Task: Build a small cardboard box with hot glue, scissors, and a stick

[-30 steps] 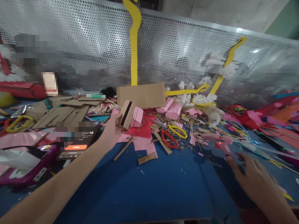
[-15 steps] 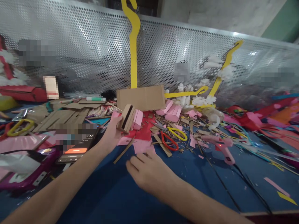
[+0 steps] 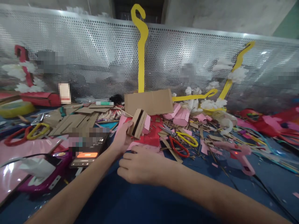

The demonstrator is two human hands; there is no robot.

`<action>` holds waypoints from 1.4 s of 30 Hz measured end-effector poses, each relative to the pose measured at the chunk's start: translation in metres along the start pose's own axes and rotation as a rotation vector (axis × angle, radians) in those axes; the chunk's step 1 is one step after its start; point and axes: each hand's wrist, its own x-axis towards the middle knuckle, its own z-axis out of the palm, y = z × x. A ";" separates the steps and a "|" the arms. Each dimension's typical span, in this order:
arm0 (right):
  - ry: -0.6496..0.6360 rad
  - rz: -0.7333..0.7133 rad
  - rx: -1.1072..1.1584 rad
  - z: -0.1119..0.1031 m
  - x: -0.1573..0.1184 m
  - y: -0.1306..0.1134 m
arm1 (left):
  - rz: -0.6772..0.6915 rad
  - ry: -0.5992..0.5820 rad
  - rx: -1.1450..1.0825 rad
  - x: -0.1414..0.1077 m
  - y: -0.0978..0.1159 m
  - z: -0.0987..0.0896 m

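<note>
A small brown cardboard box (image 3: pixel 138 123) with a dark slot along one face is tilted up in my left hand (image 3: pixel 123 137), whose fingers grip its left side. My right hand (image 3: pixel 140 165) is just below and in front, its fingers curled in with the back of the hand up. Whatever it may hold is hidden beneath the fingers. Behind the box lie pink and red paper sheets (image 3: pixel 155 129). Farther back, a larger cardboard piece (image 3: pixel 149 102) stands upright beneath a tall yellow hook-topped strip (image 3: pixel 141 59).
Red-and-yellow scissors (image 3: pixel 179 144) lie among cardboard scraps to the right. A pink glue gun (image 3: pixel 244 155) with its cord is farther right. A phone (image 3: pixel 90 152), a purple power strip (image 3: pixel 50 174) and cardboard sheets (image 3: pixel 74 123) are at left. A perforated metal panel (image 3: pixel 93 56) borders the back.
The view has shifted, so the whole scene sits farther right. My right hand has moved left, closer to my left wrist. The small box remains in my left hand.
</note>
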 end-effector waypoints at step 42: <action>0.890 1.140 1.338 0.006 -0.099 0.027 | -0.150 -0.536 0.330 -0.050 -0.009 0.035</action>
